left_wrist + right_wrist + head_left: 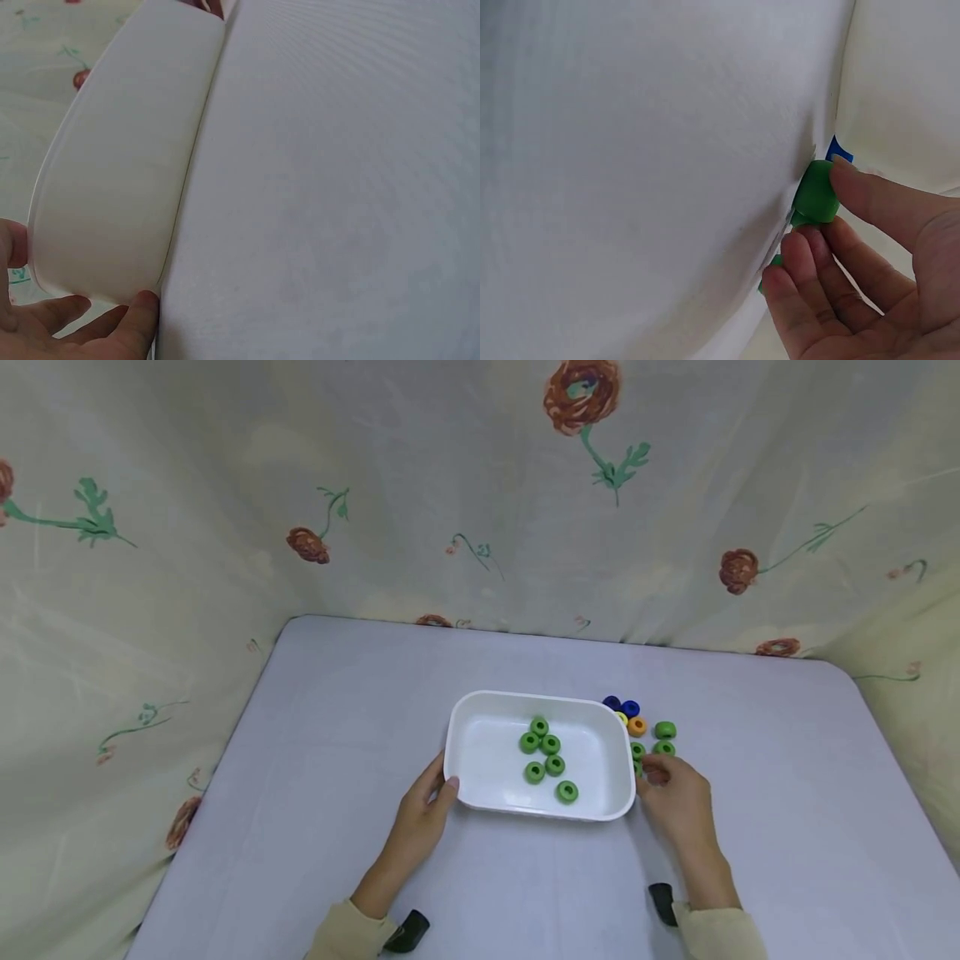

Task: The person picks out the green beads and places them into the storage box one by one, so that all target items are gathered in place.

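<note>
A white rectangular tray (480, 752) sits on the table with several green beads (551, 745) inside. My left hand (418, 817) grips its left end, thumb at the rim; in the left wrist view the fingertips (142, 304) press the outer wall low down. Just beyond the tray's right end, my right hand (678, 797) pinches a green bead (816, 193) between thumb and fingers, close to the tabletop. Other green beads (664, 748) lie around that hand, partly hidden by it.
Two blue beads (630, 708), an orange bead (637, 727) and a yellow bead (622, 718) cluster by the tray's far right corner, the yellow one partly covered. A flowered cloth (480, 527) hangs behind the white-covered table (360, 710).
</note>
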`<state>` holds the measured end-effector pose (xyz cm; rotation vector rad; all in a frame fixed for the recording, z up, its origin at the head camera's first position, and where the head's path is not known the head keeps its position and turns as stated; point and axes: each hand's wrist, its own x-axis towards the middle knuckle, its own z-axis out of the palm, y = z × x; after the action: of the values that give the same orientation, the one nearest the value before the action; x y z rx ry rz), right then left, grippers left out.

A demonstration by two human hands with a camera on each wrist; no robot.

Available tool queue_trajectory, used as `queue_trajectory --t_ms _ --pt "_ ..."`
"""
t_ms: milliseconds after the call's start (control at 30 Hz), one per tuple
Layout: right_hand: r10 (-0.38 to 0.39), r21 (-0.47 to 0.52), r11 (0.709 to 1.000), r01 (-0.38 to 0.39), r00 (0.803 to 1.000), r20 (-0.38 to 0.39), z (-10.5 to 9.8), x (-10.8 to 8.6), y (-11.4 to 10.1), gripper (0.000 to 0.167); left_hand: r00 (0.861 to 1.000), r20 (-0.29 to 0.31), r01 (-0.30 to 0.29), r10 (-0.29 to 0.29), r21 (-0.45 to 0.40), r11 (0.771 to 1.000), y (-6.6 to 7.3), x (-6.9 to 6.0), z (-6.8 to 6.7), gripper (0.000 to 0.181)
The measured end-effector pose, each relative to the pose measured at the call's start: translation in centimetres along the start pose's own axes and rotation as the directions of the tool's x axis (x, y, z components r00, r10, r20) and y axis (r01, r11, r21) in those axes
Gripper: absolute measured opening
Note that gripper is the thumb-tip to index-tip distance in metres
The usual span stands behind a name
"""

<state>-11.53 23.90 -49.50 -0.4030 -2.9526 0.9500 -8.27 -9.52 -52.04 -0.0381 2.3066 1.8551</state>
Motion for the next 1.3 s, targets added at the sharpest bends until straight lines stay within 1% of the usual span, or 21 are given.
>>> queue_trajectory --t_ms 133,400,667,933,1300 --pt "0.003 -0.024 1.0 -0.002 1.0 0.018 0.09 0.03 0.23 0.036 1.0 0.0 -0.012 0.012 0.004 1.0 0.02 -0.01 0.01 0.059" --pt "0.006 -0.038 0.999 -0.005 1.0 0.028 0.14 -0.01 0.01 0.036 1.0 -0.004 -0.002 0.002 0.003 1.0 -0.09 0.06 0.02 0.059" --pt "0.011 -0.053 0.999 -0.01 1.0 0.019 0.29 0.06 -0.01 0.036 1.0 -0.004 -0.014 0.014 0.011 1.0 -0.27 0.09 0.0 0.06" --pt "-0.015 -0.04 0.999 0.015 1.0 0.003 0.35 0.09 0.11 0.034 1.0 -0.005 -0.013 0.013 0.008 1.0 -0.15 0.1 -0.03 0.059" --pt "0.004 -0.023 1.0 -0.005 1.0 -0.005 0.56 0.06 0.08 0.036 1.0 -0.017 -0.007 0.007 0.002 1.0 -0.34 0.12 0.04 0.058"
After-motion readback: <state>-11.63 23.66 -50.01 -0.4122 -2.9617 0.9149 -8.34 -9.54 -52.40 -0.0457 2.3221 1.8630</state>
